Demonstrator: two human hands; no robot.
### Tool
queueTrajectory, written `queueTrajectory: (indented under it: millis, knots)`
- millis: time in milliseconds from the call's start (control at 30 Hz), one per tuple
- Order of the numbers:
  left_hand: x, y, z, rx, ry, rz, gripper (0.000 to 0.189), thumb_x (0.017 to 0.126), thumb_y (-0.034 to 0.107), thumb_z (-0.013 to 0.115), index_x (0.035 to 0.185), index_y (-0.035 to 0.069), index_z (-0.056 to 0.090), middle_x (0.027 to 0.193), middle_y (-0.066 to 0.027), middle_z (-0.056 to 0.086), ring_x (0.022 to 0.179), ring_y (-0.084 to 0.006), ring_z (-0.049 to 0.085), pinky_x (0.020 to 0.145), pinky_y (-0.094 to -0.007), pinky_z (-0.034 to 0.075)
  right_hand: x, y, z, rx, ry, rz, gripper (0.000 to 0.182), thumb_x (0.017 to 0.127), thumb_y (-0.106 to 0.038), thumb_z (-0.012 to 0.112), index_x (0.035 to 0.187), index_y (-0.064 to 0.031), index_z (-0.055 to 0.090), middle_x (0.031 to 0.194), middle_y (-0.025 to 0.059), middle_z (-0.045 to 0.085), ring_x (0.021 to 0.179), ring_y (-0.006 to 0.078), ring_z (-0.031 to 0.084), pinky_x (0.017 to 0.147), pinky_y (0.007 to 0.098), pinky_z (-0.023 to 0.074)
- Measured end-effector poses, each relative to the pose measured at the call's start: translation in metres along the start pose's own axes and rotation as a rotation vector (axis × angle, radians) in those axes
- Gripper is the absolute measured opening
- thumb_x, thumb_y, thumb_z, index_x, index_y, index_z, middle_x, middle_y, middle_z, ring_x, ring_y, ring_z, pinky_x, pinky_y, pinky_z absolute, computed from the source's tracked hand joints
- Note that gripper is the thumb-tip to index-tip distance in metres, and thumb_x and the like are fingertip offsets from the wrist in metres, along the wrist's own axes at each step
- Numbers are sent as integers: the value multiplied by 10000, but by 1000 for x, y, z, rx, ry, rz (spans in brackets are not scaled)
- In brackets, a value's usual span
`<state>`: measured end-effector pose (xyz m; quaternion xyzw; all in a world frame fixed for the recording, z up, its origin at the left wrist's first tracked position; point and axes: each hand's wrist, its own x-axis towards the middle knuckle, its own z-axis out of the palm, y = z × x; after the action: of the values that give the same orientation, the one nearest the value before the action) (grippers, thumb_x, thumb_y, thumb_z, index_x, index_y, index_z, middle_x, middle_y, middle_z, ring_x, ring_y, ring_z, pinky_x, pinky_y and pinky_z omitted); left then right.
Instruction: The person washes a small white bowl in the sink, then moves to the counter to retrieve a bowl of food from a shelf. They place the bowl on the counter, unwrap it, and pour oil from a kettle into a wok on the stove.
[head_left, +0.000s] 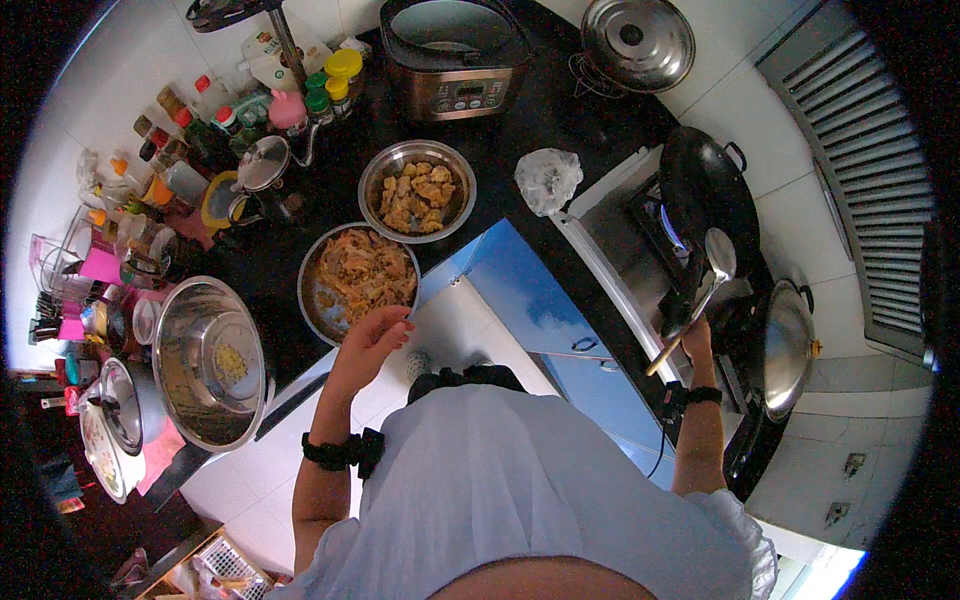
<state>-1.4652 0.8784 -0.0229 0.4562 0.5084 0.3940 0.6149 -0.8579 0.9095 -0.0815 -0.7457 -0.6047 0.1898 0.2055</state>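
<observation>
My left hand (375, 343) is at the near rim of a steel bowl of raw, seasoned meat strips (367, 274), its fingers loosely curled and holding nothing visible. Beyond it stands a second steel bowl with browned, coated pieces (417, 196). On the right, my right hand (699, 346) is closed around the dark handle (677, 304) of a black wok (709, 187). The wok is tilted over a burner with a blue flame (671, 227). A metal ladle with a wooden handle (703, 304) crosses just above that hand; whether the fingers also hold it is unclear.
A crumpled clear plastic bag (549, 180) lies beside the gas stove (611, 274). A rice cooker (457, 75) and a steel lid (637, 41) stand behind. Bottles and jars line the left wall. A large steel basin (208, 364) holds chopped yellowish bits. A lidded pan (787, 349) sits far right.
</observation>
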Motion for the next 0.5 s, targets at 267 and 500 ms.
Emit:
queueTrajectory:
  millis: [267,500]
  knots:
    - [0,1,0,11,6,-11,290,868,197,494,1114,45,486,960,-81,579,836,-137,539,742,-267,436,-4,-20,-3,72,19,22,247,747,-39,499,989,8,504,887,195,588,854,350,559,720,373,444]
    - [-1,-2,-1,7,11,-7,290,868,188,493,1118,41,482,961,-80,580,851,-142,542,747,-272,439,-4,-26,-4,28,-1,87,198,750,-33,493,941,16,510,852,197,585,820,355,560,701,374,445]
